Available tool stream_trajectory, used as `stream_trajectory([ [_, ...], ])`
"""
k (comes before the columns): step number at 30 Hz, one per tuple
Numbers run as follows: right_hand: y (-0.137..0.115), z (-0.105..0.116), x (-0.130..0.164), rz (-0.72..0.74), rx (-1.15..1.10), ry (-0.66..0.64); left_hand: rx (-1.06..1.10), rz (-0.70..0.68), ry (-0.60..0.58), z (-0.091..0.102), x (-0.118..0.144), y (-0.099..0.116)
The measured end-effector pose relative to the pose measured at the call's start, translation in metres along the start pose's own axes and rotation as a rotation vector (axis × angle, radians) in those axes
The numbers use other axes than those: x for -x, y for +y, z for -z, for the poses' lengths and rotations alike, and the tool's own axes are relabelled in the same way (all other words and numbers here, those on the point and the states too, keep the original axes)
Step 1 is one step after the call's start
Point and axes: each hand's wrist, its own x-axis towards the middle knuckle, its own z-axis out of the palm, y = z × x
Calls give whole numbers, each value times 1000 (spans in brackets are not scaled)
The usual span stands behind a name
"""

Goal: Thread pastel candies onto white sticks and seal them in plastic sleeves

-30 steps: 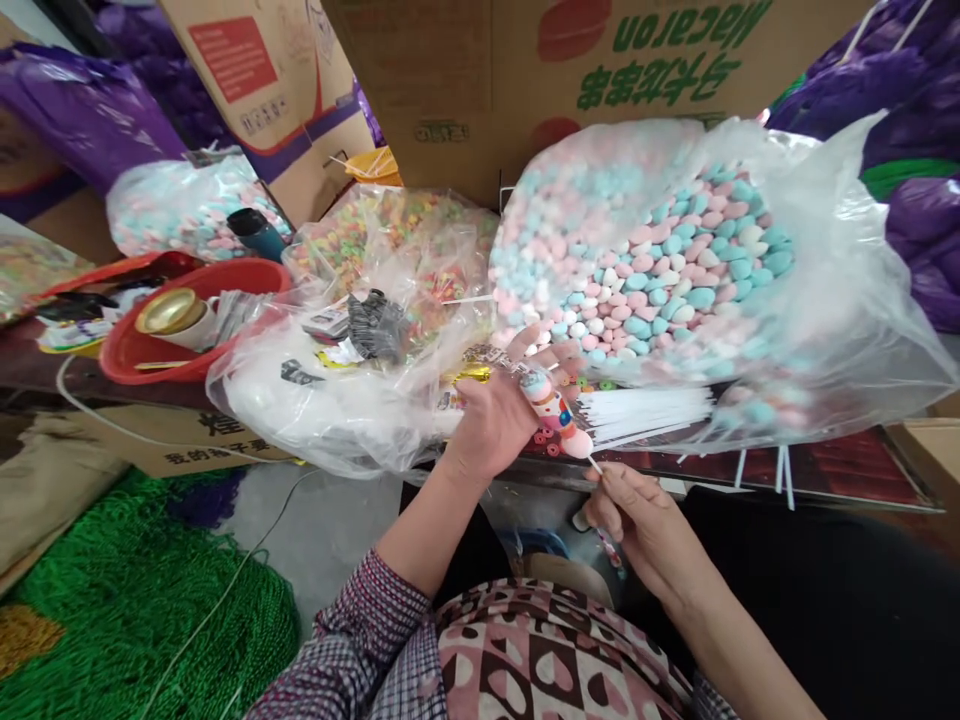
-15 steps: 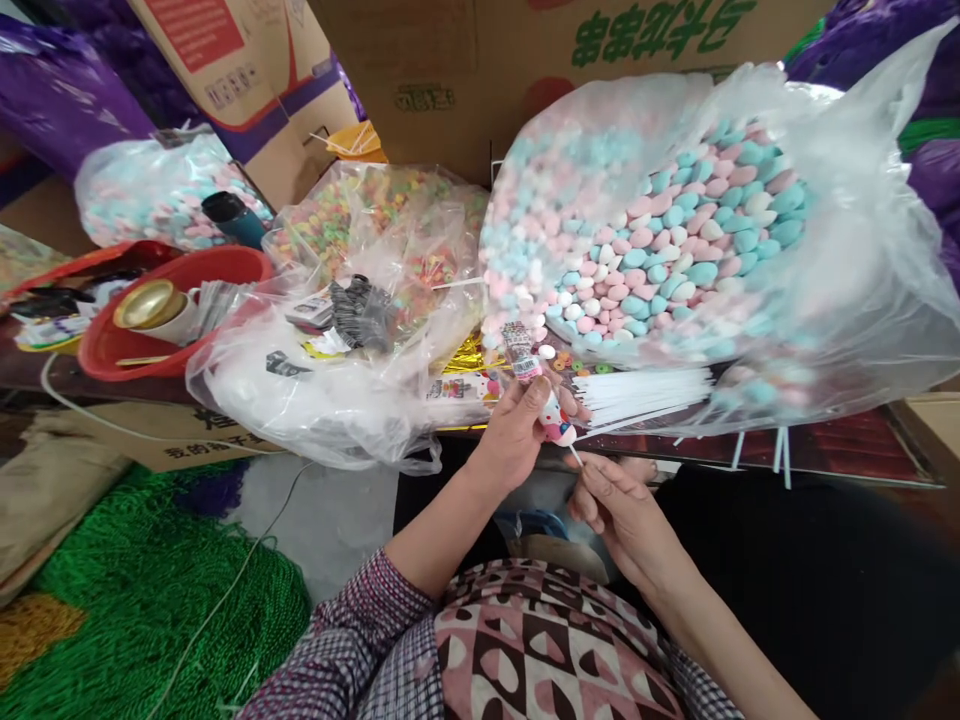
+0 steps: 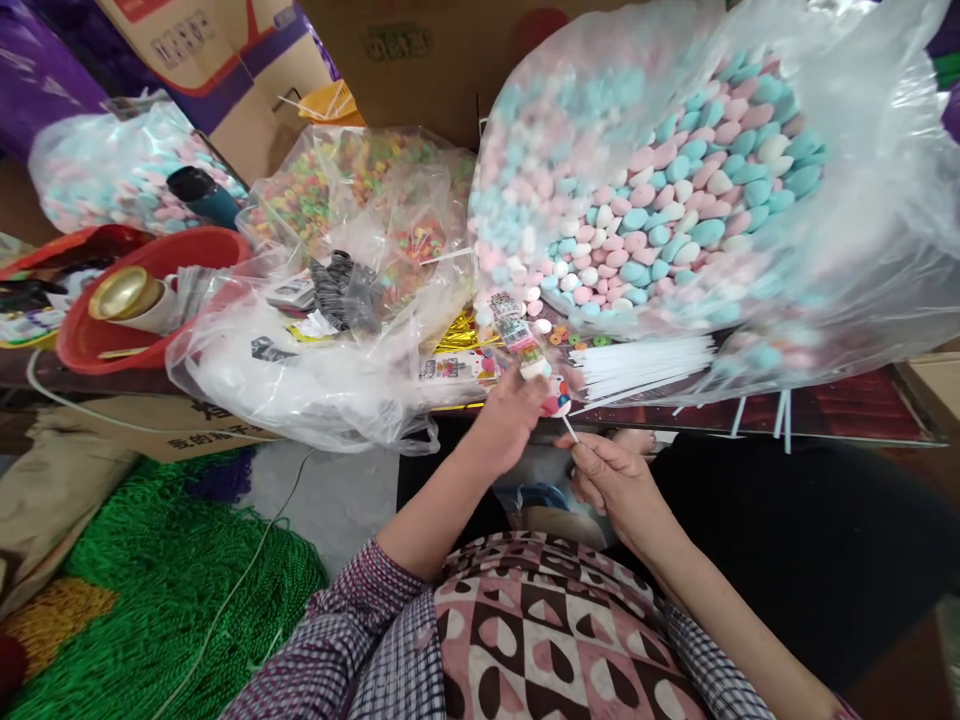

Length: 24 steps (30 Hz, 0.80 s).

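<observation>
At centre frame the left hand (image 3: pixel 504 420) grips a wrapped candy (image 3: pixel 534 362); the right hand (image 3: pixel 611 480) pinches its stick (image 3: pixel 570 428) just below the table edge (image 3: pixel 825 425); white sticks (image 3: pixel 645 362) lie just right; a big bag (image 3: pixel 652 190) of pastel sweets fills upper right; a red basin (image 3: pixel 142 310) holding a roll sits left.
</observation>
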Motion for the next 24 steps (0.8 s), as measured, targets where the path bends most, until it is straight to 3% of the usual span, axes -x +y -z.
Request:
stream_trajectory([
  [6,-2,-2,3,-123,-10,-152,74,-67,20,11,-8,23],
  [11,-2,-8,5,-134,-34,-135,35,11,64,0,-1,-1],
  [16,0,-13,3,-115,-48,-89,6,88,29,-3,6,-18],
  [20,1,-11,2,-86,-3,-82,27,62,33,8,0,-2],
  [24,-1,-6,-1,5,204,35,66,-83,211,18,-13,20],
])
